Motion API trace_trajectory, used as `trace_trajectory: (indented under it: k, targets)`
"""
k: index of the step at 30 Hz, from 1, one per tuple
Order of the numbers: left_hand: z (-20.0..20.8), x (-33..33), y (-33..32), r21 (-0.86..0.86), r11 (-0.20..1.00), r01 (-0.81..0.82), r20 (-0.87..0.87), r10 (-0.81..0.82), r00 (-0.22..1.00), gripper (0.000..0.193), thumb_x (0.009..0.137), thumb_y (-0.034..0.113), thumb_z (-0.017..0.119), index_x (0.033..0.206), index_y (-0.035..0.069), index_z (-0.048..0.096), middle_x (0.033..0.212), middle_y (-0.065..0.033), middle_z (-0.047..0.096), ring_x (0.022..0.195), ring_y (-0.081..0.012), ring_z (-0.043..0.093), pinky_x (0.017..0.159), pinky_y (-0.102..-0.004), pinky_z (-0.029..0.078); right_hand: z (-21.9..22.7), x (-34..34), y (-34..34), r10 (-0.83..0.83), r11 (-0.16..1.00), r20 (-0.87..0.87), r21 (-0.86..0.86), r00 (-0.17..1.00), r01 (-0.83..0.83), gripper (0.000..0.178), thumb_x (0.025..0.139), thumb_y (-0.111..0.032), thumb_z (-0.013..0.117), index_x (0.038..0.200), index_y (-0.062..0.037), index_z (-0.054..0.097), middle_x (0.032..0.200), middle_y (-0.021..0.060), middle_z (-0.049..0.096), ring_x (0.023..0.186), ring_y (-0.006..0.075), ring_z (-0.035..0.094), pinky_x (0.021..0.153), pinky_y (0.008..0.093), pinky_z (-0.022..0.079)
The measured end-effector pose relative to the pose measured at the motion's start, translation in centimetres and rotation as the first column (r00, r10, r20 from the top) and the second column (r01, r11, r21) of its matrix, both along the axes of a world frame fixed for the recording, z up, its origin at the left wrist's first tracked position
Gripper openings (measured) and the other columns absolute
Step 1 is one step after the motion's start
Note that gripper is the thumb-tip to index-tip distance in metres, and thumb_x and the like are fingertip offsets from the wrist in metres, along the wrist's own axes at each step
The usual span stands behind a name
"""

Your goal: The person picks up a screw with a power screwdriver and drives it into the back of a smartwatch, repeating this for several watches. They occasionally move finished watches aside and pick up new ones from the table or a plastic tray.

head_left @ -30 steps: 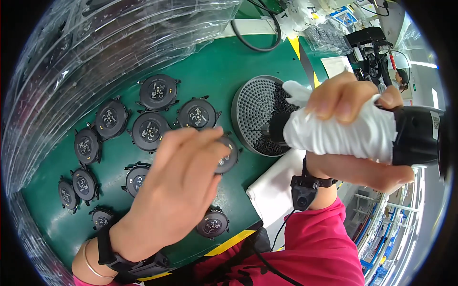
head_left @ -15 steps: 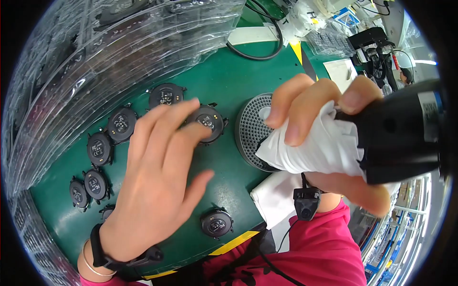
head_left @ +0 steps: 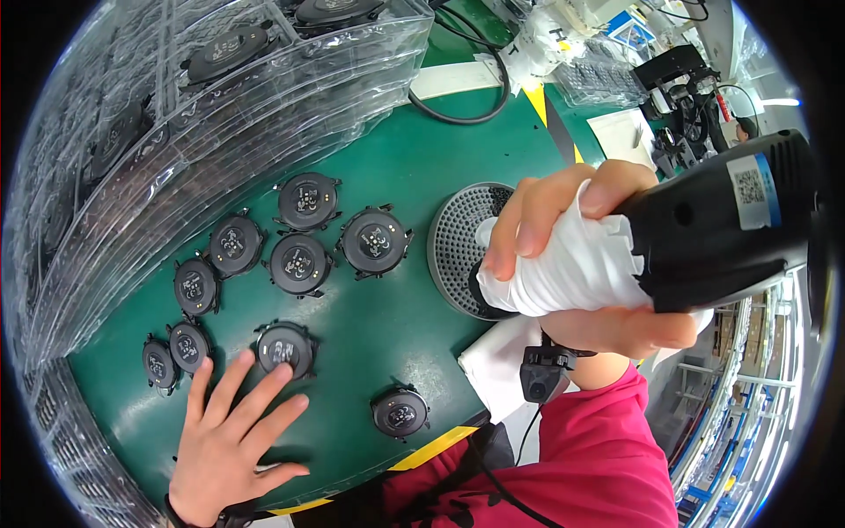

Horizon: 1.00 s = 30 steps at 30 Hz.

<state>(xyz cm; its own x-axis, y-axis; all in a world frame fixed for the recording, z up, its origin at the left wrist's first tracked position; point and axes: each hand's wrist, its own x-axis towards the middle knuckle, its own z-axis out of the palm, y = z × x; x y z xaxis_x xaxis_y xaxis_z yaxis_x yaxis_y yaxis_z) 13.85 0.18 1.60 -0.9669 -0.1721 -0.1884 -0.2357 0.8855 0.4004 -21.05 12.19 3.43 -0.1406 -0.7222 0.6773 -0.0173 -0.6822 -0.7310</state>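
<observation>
My right hand [head_left: 563, 238] is wrapped around a black handheld tool [head_left: 717, 229] at its white-wrapped grip [head_left: 576, 264]. The tool's narrow end is over a round grey perforated disc [head_left: 453, 242]; whether they touch is hidden. Spread flat above the green table, my left hand [head_left: 233, 440] has its fingertips on the lower edge of a round black watch case [head_left: 286, 348]. Several similar cases lie back side up beyond it, among them a watch case [head_left: 374, 242] near the disc and another watch case [head_left: 299, 264] beside that. One more watch case [head_left: 400, 411] lies alone near the front edge.
Stacked clear plastic trays [head_left: 290, 97] rise along the left and back, with watch cases in the top one. A folded white cloth [head_left: 502, 370] lies below the disc. A black cable [head_left: 466, 119] loops at the back. Yellow-black tape [head_left: 431, 447] marks the front edge.
My left hand has drawn back toward me and left from the watch cases near the disc, uncovering cases it hid. My right hand still holds the tool, shifted slightly. The whole view has shifted a little.
</observation>
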Motion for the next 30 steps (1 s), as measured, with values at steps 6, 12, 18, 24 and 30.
trace_trajectory:
  k: [6,12,18,24,30]
  targets:
    - [-1.2,0.2,0.9,-0.034,0.999,0.027,-0.087,-0.030,0.996,0.068,0.075,0.048,0.077,0.134,0.017,0.063,0.151,-0.0013,0.051,0.140,-0.0355,0.044,0.117,-0.0609,0.027,-0.7,0.5,0.7,-0.007,1.000,0.122,0.017,0.993,0.005,0.089,0.078,-0.081,0.063,0.119,-0.0040,0.046,0.087,0.0172,0.058,0.066,0.0298,0.061,0.056,0.0411,0.056]
    - [-1.5,-4.7,1.9,-0.032,0.991,0.133,-0.254,-0.136,0.957,0.060,0.075,0.028,0.077,0.131,0.010,0.064,0.145,-0.0038,0.054,0.129,-0.0314,0.051,0.111,-0.0494,0.038,-0.7,0.9,0.7,0.000,1.000,0.087,0.030,0.996,-0.003,0.086,0.079,-0.079,0.064,0.118,-0.0050,0.045,0.089,0.0173,0.058,0.066,0.0298,0.061,0.056,0.0411,0.056]
    - [-2.1,-9.3,3.1,0.096,0.994,0.052,-0.369,-0.013,0.929,0.048,0.076,0.013,0.072,0.123,0.006,0.066,0.136,-0.0082,0.057,0.120,-0.0303,0.054,0.100,-0.0459,0.045,-0.7,1.0,0.9,0.003,0.999,0.002,0.051,1.000,-0.003,0.082,0.081,-0.076,0.066,0.117,-0.0064,0.043,0.092,0.0172,0.058,0.067,0.0298,0.061,0.057,0.0407,0.055]
    - [-3.7,-11.4,2.8,0.129,0.984,0.124,-0.494,-0.044,0.868,0.045,0.074,0.007,0.077,0.118,0.006,0.066,0.139,-0.0146,0.054,0.118,-0.0363,0.055,0.090,-0.0475,0.047,-0.6,0.9,0.9,0.000,0.998,-0.051,0.066,0.999,0.004,0.079,0.082,-0.074,0.067,0.117,-0.0074,0.042,0.093,0.0173,0.058,0.069,0.0296,0.061,0.058,0.0401,0.055]
    - [-4.0,-11.8,3.0,0.176,0.979,0.098,-0.528,0.011,0.849,0.042,0.074,0.006,0.077,0.115,0.003,0.066,0.136,-0.0152,0.057,0.116,-0.0351,0.058,0.090,-0.0448,0.048,-0.3,0.0,0.8,0.085,0.996,-0.145,0.006,0.986,-0.085,0.083,0.086,-0.068,0.067,0.132,-0.0032,0.042,0.097,0.0157,0.058,0.070,0.0282,0.060,0.060,0.0386,0.055]
